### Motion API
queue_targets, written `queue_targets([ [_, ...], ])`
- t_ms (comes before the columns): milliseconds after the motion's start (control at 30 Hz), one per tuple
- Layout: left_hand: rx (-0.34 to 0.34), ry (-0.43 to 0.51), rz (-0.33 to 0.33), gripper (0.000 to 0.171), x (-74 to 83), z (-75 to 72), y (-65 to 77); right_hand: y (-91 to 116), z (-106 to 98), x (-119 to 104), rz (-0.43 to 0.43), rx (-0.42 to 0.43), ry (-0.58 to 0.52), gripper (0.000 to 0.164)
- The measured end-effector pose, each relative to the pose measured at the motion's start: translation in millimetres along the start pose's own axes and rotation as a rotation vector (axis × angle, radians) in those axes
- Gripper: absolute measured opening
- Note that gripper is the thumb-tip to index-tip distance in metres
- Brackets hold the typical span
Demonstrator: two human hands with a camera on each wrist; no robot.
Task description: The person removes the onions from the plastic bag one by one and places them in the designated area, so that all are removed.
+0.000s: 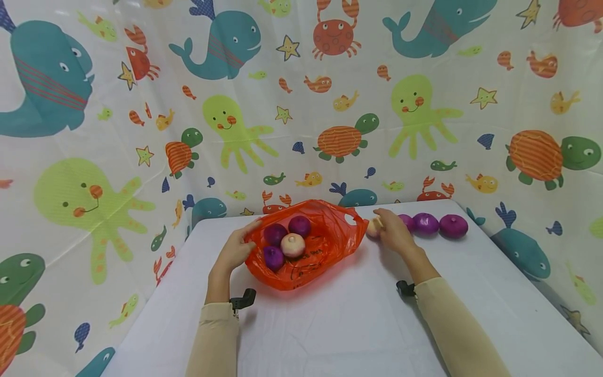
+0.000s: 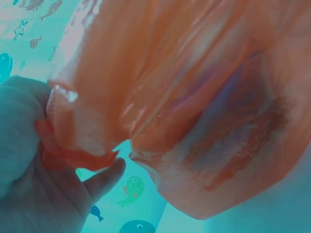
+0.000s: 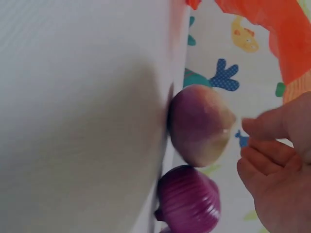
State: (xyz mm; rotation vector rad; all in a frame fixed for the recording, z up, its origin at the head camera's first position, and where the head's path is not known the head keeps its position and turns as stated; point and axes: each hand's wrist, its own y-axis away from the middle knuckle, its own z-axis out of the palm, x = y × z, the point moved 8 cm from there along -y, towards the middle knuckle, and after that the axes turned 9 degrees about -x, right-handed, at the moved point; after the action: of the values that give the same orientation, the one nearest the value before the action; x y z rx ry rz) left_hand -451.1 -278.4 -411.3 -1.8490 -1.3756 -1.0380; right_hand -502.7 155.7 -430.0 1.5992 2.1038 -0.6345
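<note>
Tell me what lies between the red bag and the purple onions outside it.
In the head view, a pale onion and the right hand lie between them.

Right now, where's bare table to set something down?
The white table is bare between the left sleeve and right sleeve, nearer than the red bag; also right of that sleeve, in front of the purple onions. Crowded: the far side, around the bag, right hand and pale bulb.

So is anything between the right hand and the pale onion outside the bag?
Nothing visible: in the right wrist view, a narrow gap separates the right hand from the pale onion; the purple onion sits to one side.
</note>
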Motion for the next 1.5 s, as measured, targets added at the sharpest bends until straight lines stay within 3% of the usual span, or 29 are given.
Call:
queue_targets([
  [233, -0.001, -0.002, -0.006, 0.069, 0.9, 0.4, -0.4, 10, -24, -34, -0.168, 0.203, -0.051, 0.052],
  [400, 0.005, 0.0, 0.022, 0.069, 1.7, 1.6, 1.4, 14, -28, -60, -0.276, 0.242, -0.088, 0.053],
  [833, 0.013, 0.003, 0.012, 0.068, 1.7, 1.6, 1.1, 13, 2, -120, -0.434, 0.145, -0.075, 0.056],
  [1133, 0.01, -0.004, 0.016, 0.068, 2.5, 1.7, 1.1, -2, 41, -157, -0.427, -0.045, -0.023, 0.059],
  [1500, 0.005, -0.001, 0.021, 0.068, 2.2, 1.2, 1.8, -20, 76, -177, -0.442, -0.159, 0.036, 0.057],
])
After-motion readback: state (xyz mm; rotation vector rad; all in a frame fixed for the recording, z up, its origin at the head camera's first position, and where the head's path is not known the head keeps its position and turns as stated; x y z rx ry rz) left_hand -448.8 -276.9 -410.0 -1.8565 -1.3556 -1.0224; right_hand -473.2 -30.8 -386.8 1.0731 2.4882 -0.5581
